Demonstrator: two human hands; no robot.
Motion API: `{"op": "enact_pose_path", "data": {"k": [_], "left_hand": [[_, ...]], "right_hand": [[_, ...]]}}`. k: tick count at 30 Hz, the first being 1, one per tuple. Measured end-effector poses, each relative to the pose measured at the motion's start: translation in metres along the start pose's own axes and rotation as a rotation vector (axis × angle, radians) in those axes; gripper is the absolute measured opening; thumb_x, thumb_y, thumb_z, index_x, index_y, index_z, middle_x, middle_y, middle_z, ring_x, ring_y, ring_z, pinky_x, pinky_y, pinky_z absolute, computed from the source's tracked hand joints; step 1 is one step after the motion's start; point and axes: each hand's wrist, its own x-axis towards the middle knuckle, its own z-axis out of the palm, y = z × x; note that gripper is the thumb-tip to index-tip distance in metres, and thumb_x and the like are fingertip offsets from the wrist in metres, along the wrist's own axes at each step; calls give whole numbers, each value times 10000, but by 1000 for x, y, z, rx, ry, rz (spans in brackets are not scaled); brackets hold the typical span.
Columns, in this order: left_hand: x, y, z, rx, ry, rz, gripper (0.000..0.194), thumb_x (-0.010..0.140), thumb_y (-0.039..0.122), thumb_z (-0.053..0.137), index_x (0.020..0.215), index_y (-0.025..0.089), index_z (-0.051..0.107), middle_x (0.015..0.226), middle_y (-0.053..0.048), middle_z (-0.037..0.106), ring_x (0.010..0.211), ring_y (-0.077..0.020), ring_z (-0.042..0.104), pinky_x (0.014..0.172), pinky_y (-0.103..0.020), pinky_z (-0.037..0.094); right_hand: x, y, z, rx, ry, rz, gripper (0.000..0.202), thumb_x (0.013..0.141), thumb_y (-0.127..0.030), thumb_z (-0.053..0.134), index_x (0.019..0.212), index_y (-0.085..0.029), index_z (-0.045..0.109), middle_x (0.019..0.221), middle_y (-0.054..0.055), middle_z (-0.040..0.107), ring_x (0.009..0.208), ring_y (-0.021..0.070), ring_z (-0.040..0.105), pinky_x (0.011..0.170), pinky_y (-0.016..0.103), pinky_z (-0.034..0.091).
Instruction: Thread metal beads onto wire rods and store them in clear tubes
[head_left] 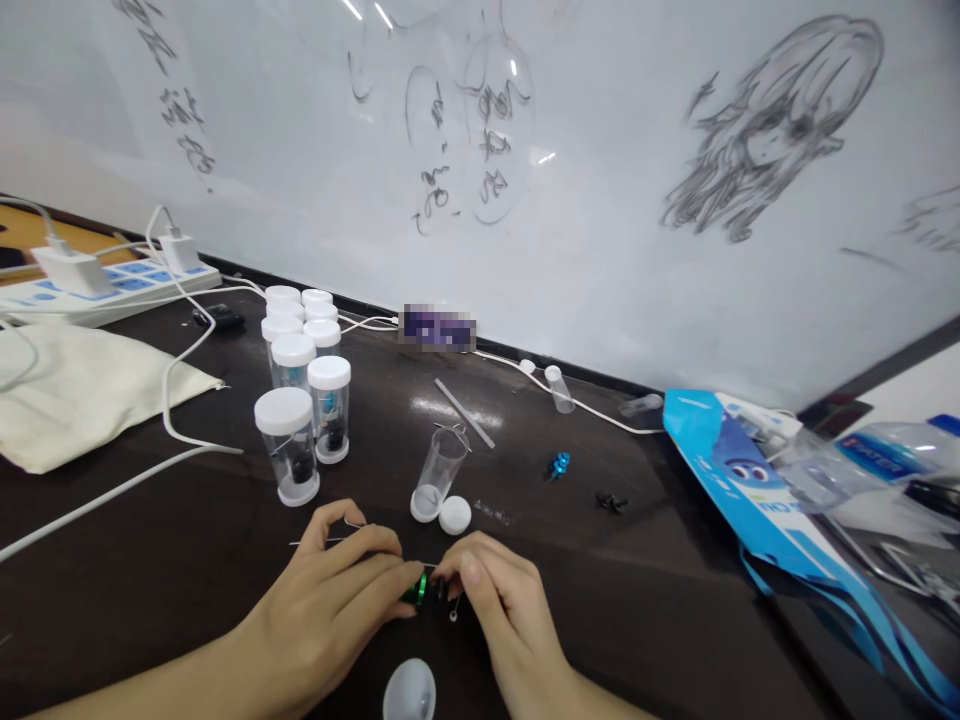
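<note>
My left hand is closed around a small green metallic part, which shows beyond its fingertips; a thin bent wire sticks out on its left side. Close by on the right, my right hand pinches a small dark piece, and a thin wire with a looped end hangs beneath its fingers. Above the hands, an open clear tube stands tilted in view beside its white cap. A translucent oval object lies below the hands.
Several white-capped jars stand at the left. A clear stick, blue parts and black pieces lie on the dark table. A blue bag is at the right, cables and a power strip at the left.
</note>
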Motion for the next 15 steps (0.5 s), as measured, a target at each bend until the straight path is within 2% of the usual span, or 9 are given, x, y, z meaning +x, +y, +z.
{"op": "enact_pose_path", "data": {"k": [15], "left_hand": [[0, 0, -1, 20, -19, 2, 125, 961, 141, 536, 1031, 173, 635, 775, 17, 719, 796, -149, 644, 897, -374, 307]], "right_hand": [[-2, 0, 0, 8, -4, 6, 369, 1033, -303, 368, 857, -189, 672, 789, 34, 598, 755, 166, 570, 713, 284, 433]]}}
